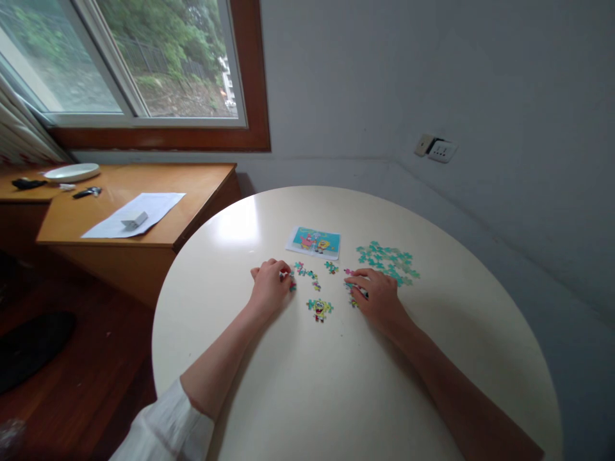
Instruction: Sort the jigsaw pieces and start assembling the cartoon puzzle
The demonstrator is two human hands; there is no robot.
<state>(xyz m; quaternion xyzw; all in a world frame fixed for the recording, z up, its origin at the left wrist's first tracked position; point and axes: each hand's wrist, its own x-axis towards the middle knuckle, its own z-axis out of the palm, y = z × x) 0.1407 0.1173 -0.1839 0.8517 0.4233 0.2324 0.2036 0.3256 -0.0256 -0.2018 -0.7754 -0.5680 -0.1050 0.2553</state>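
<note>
My left hand [271,283] has its fingers curled down at a few small jigsaw puzzle pieces [293,283], pinching one that the fingertips partly cover. On the right, my right hand [377,296] bends its thumb and index finger around puzzle pieces [354,303] lying on the table; the palm hides some of them. Between the hands is a joined cluster of pieces [319,310] with a yellow cartoon face. Above it lie a curved row of colourful pieces [307,272] and a small yellow-green group [331,267].
A picture card [314,242] with cartoon figures lies beyond the hands on the round white table [307,397]. To its right spreads a pile of turquoise puzzle pieces [387,259]. A wooden desk [206,186] at left bears paper [156,206] and a white plate [72,172].
</note>
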